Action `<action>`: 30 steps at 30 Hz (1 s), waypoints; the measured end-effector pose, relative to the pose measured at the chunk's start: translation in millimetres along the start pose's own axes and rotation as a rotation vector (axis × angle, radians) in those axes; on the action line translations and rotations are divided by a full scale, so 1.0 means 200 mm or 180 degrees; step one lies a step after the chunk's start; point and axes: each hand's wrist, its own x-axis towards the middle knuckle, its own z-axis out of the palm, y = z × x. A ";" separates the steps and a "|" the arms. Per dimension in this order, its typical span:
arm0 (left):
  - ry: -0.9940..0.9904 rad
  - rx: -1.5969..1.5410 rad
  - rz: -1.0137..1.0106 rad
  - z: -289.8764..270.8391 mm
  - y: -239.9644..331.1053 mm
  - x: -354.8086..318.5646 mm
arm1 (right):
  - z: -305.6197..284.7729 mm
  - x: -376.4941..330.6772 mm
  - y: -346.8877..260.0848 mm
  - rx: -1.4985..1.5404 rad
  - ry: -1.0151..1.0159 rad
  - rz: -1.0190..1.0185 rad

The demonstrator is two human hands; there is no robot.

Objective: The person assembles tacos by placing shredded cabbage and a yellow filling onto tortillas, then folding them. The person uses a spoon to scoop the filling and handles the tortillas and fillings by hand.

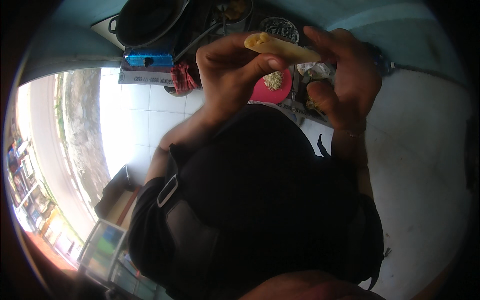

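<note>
My left hand [225, 72] is closed around a pale, thin-skinned roll [285, 49], with the thumb along its near side and the fingers behind. Yellowish bits of filling show at the roll's left end. My right hand [356, 75] is raised at the roll's other end, its fingers curved and apart from the thumb. Whether a fingertip touches that end I cannot tell. Below the roll is a pink plate [259, 94] bearing a heap of pale chopped filling [273, 81], partly hidden by my left hand.
A large dark wok [150, 22] sits over a blue-fronted stove [150, 58] at the far left. A red checked cloth [183, 76] hangs beside it. Further right are a pan with food [234, 10], a bowl with white residue [279, 29] and a crumpled plastic bag [320, 71].
</note>
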 end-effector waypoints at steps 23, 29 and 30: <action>-0.0715 -0.1715 -0.1555 -0.09 -0.07 0.00 | 0.01 -0.02 0.11 0.0804 -0.0171 -0.0188; -0.0616 -0.1641 -0.1533 -0.08 -0.08 0.00 | -0.03 -0.02 0.12 0.1351 -0.0551 -0.0230; -0.0616 -0.1643 -0.1528 -0.08 -0.08 0.00 | -0.03 -0.02 0.12 0.1550 -0.0521 -0.0175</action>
